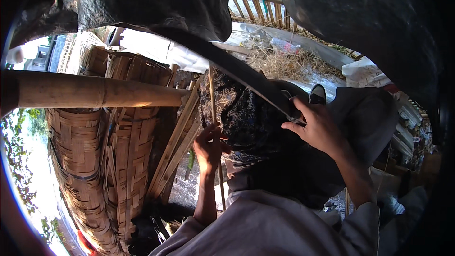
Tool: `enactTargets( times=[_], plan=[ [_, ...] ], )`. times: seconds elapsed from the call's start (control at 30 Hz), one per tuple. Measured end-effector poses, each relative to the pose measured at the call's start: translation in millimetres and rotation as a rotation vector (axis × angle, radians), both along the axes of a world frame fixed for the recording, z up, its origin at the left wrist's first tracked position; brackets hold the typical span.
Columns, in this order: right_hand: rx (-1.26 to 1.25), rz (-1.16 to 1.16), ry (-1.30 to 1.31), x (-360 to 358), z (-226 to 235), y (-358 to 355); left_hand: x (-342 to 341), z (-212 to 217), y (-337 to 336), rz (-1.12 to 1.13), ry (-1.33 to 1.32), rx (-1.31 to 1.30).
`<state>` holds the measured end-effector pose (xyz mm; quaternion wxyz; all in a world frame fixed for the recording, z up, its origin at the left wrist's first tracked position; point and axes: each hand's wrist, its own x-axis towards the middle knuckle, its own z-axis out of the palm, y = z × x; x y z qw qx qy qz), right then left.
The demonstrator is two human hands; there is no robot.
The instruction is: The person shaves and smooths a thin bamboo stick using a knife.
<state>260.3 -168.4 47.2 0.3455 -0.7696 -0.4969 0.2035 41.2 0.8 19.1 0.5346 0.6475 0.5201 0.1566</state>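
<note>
My left hand (207, 148) is closed around a thin bamboo strip (213, 96), which stands nearly upright in front of my lap and passes down beside my forearm. On the right, my right hand (315, 125) grips the handle end of a machete (237, 72). Its long dark blade slants up and to the left, above the patterned cloth (232, 114) over my leg. In this view the blade crosses close to the strip's upper end; whether they touch I cannot tell. My fingers hide most of the handle.
A thick bamboo pole (99, 91) juts in from the left, before tall woven bamboo pieces (78, 156). Split bamboo slats (177, 142) lean beside them. Black sheeting (156, 0) hangs overhead. Beyond lie dry straw (272, 61) and a bamboo fence (260, 2). A shoe (317, 94) shows ahead.
</note>
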Motion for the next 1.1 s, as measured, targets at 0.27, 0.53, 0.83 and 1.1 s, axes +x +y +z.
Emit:
enactTargets(
  times=[0.27, 0.53, 0.83, 1.1],
  plan=[
    [-0.121, 0.149, -0.198, -10.5, -4.8, 8.9, 17.0, 9.2, -10.2, 0.014, -0.178, -0.169],
    [-0.118, 0.147, -0.151, -22.7, -15.5, 12.1, 14.1, 11.1, -26.2, -0.025, -0.222, -0.244],
    [-0.128, 0.164, -0.199, -18.6, -17.5, 21.9, 2.9, 16.7, -25.7, -0.084, -0.181, -0.23],
    [-0.344, -0.364, -0.287, 48.4, -24.1, 36.7, -26.1, 12.8, -43.2, -0.079, 0.039, -0.066]
  ],
)
